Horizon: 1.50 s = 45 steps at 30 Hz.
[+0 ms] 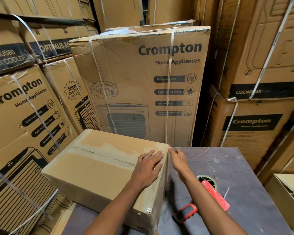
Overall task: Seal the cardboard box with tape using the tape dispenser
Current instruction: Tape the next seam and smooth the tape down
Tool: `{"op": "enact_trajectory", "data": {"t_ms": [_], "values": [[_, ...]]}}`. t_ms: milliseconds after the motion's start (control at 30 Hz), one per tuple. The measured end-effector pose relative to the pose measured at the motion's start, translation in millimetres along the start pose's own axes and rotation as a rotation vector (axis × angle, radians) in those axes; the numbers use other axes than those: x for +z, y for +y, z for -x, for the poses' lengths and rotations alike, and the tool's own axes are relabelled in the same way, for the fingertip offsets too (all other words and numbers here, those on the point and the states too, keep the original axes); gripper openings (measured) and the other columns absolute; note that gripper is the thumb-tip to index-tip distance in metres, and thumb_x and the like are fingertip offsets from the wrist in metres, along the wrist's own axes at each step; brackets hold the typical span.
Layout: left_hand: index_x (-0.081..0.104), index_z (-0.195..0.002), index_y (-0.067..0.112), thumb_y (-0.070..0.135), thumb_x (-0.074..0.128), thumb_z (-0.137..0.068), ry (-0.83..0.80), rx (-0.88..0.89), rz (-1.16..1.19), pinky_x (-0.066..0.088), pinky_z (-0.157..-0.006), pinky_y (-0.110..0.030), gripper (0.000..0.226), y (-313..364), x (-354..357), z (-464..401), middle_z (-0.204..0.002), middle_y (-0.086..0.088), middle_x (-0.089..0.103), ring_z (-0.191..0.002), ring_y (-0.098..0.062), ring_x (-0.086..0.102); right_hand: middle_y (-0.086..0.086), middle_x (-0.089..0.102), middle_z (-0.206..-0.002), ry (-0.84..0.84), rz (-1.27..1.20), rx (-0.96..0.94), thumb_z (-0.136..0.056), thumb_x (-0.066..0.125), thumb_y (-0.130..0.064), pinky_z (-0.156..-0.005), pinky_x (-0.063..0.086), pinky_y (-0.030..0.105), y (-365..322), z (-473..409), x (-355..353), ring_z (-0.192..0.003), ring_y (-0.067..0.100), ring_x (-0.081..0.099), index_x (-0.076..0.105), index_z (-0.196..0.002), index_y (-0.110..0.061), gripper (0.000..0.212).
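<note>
Nearest you, your two bare forearms reach forward from the bottom edge. Between them and to the right, the red and black plastic tape dispenser (210, 199) lies on the dark purple-grey worktop (244, 167), nobody holding it; its long axis runs from near left to far right, the black-and-red handle end at the near left and the tape roll at the far right, partly hidden behind your right forearm.

Your left hand (148, 168) lies flat, palm down, on the top of the plain brown cardboard box (92, 170), fingers spread and pointing toward the far right corner; this grip holds nothing, it only presses. There is a ring on one finger. Your right hand (178, 158) is open too, fingers extended against the box's right upper edge near that far corner, closed on nothing.

The box sits on the left part of the worktop, its long axis running from near right to far left. Its flaps are closed, so you cannot see what is inside. A strip of clear tape (109, 155) runs along the top seam, and more clear tape wraps the near right edge.

Behind stand large strapped Crompton appliance cartons (143, 82), stacked left, far and right.
</note>
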<state>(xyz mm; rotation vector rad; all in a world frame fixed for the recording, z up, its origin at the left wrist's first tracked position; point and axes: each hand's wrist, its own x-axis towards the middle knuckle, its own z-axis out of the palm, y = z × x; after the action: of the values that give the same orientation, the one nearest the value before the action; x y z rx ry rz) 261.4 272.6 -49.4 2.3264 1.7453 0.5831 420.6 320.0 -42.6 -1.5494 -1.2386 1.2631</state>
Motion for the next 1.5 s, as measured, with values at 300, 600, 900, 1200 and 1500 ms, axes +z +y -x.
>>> {"op": "enact_trajectory", "data": {"t_ms": [300, 600, 900, 1200, 1500], "values": [[0.044, -0.15, 0.028, 0.045, 0.033, -0.101, 0.024, -0.093, -0.086, 0.022, -0.122, -0.038, 0.053, 17, -1, 18, -0.157, 0.007, 0.043, -0.151, -0.019, 0.028, 0.014, 0.06, -0.145, -0.077, 0.59, -0.46, -0.105, 0.046, -0.024, -0.112, 0.038, 0.034, -10, -31, 16, -0.135, 0.032, 0.055, 0.055, -0.145, -0.007, 0.045], [0.015, -0.162, 0.022, 0.044, 0.04, -0.095, 0.117, -0.288, -0.104, 0.002, -0.126, -0.031, 0.074, 53, 6, 78, -0.167, 0.009, 0.017, -0.156, -0.015, 0.009, 0.011, 0.064, -0.141, -0.025, 0.59, -0.327, -0.102, 0.048, -0.041, -0.107, 0.043, 0.041, -7, -58, 19, -0.131, 0.036, 0.057, 0.056, -0.146, -0.019, 0.05], [0.08, -0.101, 0.029, 0.035, 0.06, -0.079, 0.545, -0.301, 0.103, 0.046, -0.107, -0.033, 0.031, 59, 19, 104, -0.109, 0.016, 0.075, -0.118, -0.004, 0.063, 0.0, 0.068, -0.134, -0.073, 0.105, -0.243, -0.103, 0.052, -0.039, -0.107, 0.04, 0.034, 17, -58, 20, -0.13, 0.022, 0.056, 0.069, -0.13, -0.023, 0.036], [0.081, -0.097, 0.023, 0.015, 0.073, -0.072, 0.679, -0.133, 0.158, 0.056, -0.089, -0.03, 0.028, 16, 7, 112, -0.104, 0.013, 0.077, -0.105, -0.005, 0.07, 0.0, 0.075, -0.094, 0.15, -0.104, -0.209, -0.103, 0.053, -0.037, -0.077, 0.044, 0.032, 38, -23, 3, -0.095, 0.013, 0.062, 0.077, -0.099, -0.013, 0.034], [0.075, -0.117, 0.018, 0.022, 0.054, -0.089, 0.601, -0.408, 0.251, 0.049, -0.106, -0.05, 0.035, -53, -25, 105, -0.121, -0.002, 0.073, -0.122, -0.016, 0.062, 0.005, 0.073, -0.127, 0.353, -0.117, -0.148, -0.105, 0.048, -0.044, -0.094, 0.045, 0.03, 64, 60, 6, -0.121, 0.025, 0.063, 0.07, -0.132, -0.019, 0.042]]}}
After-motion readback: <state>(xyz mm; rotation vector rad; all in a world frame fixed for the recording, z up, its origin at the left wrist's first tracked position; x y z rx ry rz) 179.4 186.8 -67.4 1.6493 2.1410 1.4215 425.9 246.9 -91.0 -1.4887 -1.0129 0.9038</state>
